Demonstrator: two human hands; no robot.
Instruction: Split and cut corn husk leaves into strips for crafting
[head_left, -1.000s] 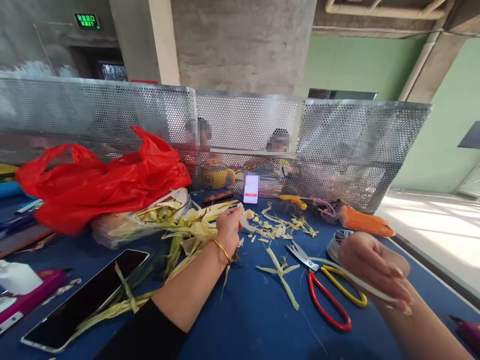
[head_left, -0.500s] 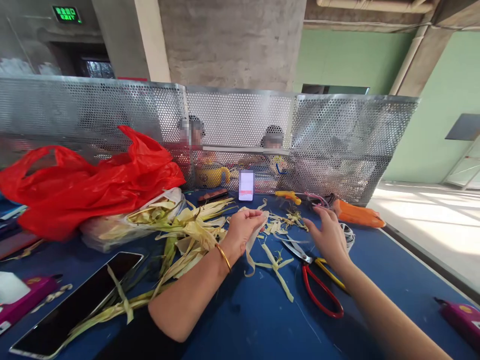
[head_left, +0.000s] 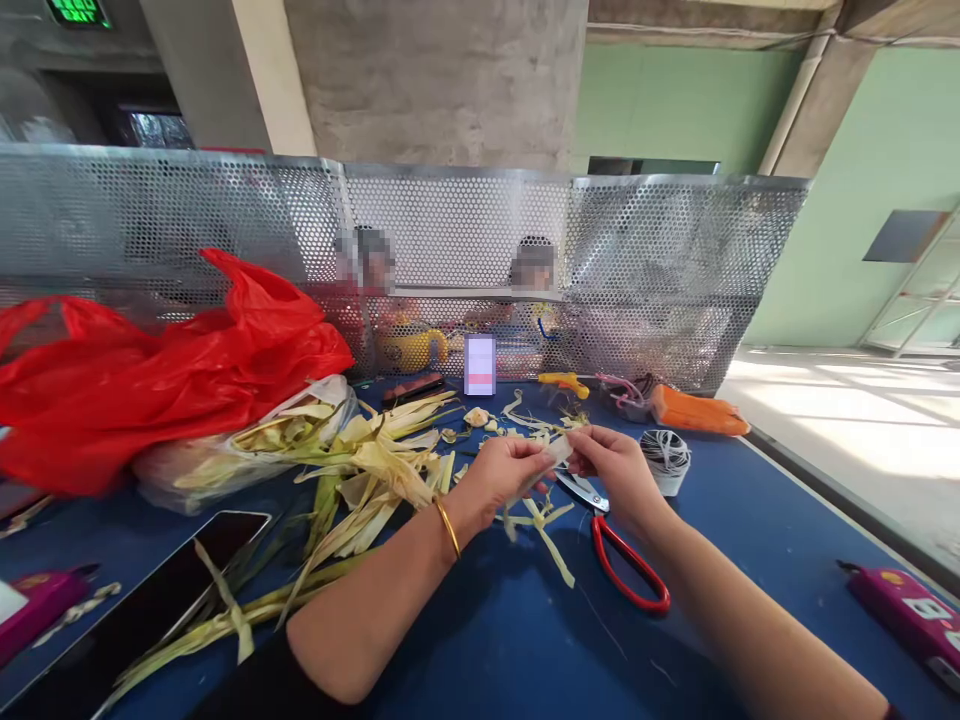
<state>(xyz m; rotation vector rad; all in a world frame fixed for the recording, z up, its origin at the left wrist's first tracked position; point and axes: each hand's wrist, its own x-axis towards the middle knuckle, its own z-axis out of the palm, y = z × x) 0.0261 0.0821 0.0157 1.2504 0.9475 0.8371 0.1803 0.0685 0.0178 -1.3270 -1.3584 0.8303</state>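
Both my hands meet above the blue table [head_left: 480,650]. My left hand [head_left: 504,472], with a gold bangle on its wrist, pinches one end of a pale husk strip [head_left: 556,452]. My right hand [head_left: 613,468] pinches the other end of the same strip. Under my right hand lie red-and-yellow handled scissors [head_left: 622,570]. Cut husk scraps [head_left: 541,520] lie below the hands. A pile of yellow-green corn husks [head_left: 360,470] spreads to the left of my left hand.
A red plastic bag [head_left: 150,370] and a clear bag of husks sit at the left. A dark tablet [head_left: 135,620] lies front left. A string spool [head_left: 666,455], orange tool [head_left: 697,410], propped phone [head_left: 480,364] and perforated metal screen [head_left: 450,230] stand behind. Two people sit beyond the screen.
My right hand came back from the far right side and joined the left hand on the husk strip. The view has shifted, so everything sits a little further left.
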